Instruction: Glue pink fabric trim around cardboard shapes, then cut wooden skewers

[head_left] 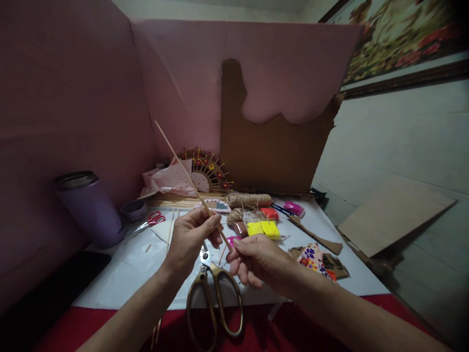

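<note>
A thin wooden skewer (178,159) slants up to the left in front of me, held above the table. My left hand (192,232) pinches it between thumb and fingers partway along its length. At its lower end, the thumb and forefinger of my right hand (256,259) grip the stick, the other fingers loosely curled. Below and between my hands lies a pair of large bronze-handled scissors (208,288), its handles reaching over the table's front edge. A few more thin sticks (170,230) lie beside my left wrist.
Yellow clay packets (263,229), a twine roll (249,199) and an orange packet (269,213) lie past my hands. A decorated fan-shaped piece (212,168) stands behind. Left are a purple tumbler (90,208) and red-handled scissors (154,219); right, cardboard scraps (339,266). Pink panels (183,73) enclose the back and left.
</note>
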Action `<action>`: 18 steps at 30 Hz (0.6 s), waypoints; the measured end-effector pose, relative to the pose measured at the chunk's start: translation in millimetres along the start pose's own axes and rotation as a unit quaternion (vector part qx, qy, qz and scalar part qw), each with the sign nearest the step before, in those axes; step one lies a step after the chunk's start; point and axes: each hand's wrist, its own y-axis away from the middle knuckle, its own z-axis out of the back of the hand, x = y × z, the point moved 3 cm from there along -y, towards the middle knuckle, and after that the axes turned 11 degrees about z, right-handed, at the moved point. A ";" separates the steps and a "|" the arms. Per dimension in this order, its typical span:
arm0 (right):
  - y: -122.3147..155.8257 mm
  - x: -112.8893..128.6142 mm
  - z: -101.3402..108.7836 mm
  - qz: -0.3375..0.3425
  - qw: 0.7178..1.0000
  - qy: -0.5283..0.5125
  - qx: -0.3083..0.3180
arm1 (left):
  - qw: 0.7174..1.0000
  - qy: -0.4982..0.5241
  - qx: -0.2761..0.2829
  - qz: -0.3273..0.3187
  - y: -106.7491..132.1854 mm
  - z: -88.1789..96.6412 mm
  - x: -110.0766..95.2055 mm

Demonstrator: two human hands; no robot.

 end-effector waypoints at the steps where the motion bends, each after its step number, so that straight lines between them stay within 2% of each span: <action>1: 0.2 0.6 -0.2 0.000 1.000 -0.003 -0.003 | 1.000 0.003 0.000 0.000 -0.1 0.2 -0.1; 7: 1.4 4.7 -0.7 -0.010 1.000 -0.006 -0.007 | 1.000 0.011 -0.005 -0.003 2.0 0.1 -3.0; 13: -1.7 4.0 5.0 0.004 0.999 0.031 0.022 | 0.995 0.079 -0.015 0.052 1.2 2.1 -3.5; 18: -1.5 4.4 1.2 0.017 0.999 0.022 0.047 | 0.991 0.101 -0.011 0.089 -2.3 4.5 0.0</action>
